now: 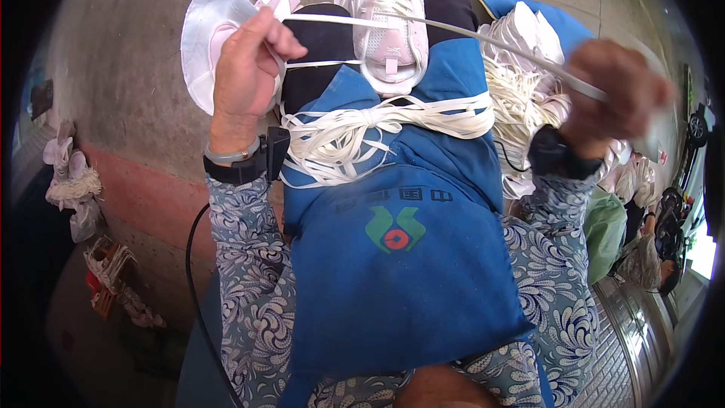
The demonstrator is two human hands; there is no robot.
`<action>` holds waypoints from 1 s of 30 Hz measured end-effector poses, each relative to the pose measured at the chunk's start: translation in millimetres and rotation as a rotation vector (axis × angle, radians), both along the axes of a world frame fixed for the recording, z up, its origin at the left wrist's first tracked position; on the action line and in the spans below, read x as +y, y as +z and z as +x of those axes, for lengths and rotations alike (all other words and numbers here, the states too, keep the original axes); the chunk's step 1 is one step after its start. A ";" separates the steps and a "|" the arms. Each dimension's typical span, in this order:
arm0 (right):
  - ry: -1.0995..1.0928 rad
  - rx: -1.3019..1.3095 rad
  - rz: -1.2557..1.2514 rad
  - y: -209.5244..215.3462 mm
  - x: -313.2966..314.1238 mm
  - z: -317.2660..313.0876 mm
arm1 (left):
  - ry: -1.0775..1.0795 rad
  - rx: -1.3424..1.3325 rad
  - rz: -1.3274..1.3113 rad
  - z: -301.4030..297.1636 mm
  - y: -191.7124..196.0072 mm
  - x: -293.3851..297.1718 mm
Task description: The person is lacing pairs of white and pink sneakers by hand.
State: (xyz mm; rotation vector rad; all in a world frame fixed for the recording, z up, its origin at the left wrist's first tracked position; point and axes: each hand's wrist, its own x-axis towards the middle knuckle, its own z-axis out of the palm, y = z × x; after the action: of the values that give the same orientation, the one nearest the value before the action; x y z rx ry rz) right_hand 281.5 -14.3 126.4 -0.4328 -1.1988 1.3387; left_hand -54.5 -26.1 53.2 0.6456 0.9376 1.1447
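A white and pale pink sneaker [410,45] rests on my lap, its heel toward me. A flat white shoelace [340,20] runs from it across to my left hand [249,64], whose curled fingers close on it. My right hand [615,91], smeared by motion, is closed on the other length of lace, drawn taut out to the right. A second strand passes from beside the heel to my left hand. Just behind the heel, a knotted bundle of white laces [325,143] lies over my blue apron [400,295].
Left of the sneaker, a white and pink shoe part [198,45] sits partly behind my left hand. More laced shoe parts [521,75] are heaped at my right. Bundles of shoe parts [72,174] lie on the far-left floor. At right are a green bag [606,223] and another person [646,261].
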 end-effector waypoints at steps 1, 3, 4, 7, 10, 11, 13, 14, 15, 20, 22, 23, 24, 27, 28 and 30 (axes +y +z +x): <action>0.402 0.697 -0.242 30.4 10.1 15.3 | -0.007 -0.009 0.003 -4.0 -1.4 4.4; 0.362 0.452 -0.110 49.0 13.9 36.9 | -0.019 -0.213 -0.072 -18.8 -3.0 6.0; 0.389 0.361 -0.093 49.2 11.4 41.7 | 0.062 -0.153 -0.103 -17.9 -0.1 4.6; 0.222 -0.029 0.000 45.2 -1.3 49.6 | 0.040 0.533 -0.228 -23.7 13.3 7.4; 0.000 -0.405 0.143 30.1 -3.2 38.0 | 0.032 1.100 0.111 -6.6 -5.8 7.7; -0.032 -0.499 0.201 23.6 1.3 28.3 | -0.026 1.348 0.401 -6.2 -18.6 9.9; 0.138 -0.343 0.203 21.2 4.5 18.7 | -0.070 1.252 0.318 24.6 -12.2 13.5; 0.214 -0.231 0.088 22.5 2.0 16.7 | -0.107 1.202 0.461 35.0 -16.0 18.3; 0.283 -0.120 -0.025 25.3 -0.1 15.5 | -0.147 1.144 0.608 44.9 -18.7 24.3; 0.286 -0.094 -0.052 30.3 -3.0 13.5 | -0.192 1.398 0.745 70.3 -39.7 33.7; 0.269 -0.136 -0.081 35.7 -4.6 18.3 | -0.201 1.458 0.798 75.1 -39.3 35.2; 0.260 -0.137 -0.086 35.4 -6.0 19.6 | -0.210 1.452 0.801 77.9 -39.0 33.8; 0.249 -0.122 -0.090 33.3 -4.5 19.2 | -0.246 1.492 0.815 78.8 -37.9 33.0; 0.252 -0.104 -0.098 29.7 -2.3 19.2 | -0.312 1.522 0.783 79.3 -37.4 36.0; 0.269 -0.104 -0.100 29.7 -2.6 19.0 | -0.337 1.509 0.734 78.7 -38.0 37.4; 0.236 -0.104 -0.103 32.4 -2.9 17.1 | -0.372 1.460 0.675 75.7 -42.1 41.8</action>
State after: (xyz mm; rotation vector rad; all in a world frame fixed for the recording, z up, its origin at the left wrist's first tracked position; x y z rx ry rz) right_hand 298.6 -17.2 158.7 -0.4490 -1.3006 1.6020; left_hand 21.2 15.7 11.1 2.2598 1.4930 0.4796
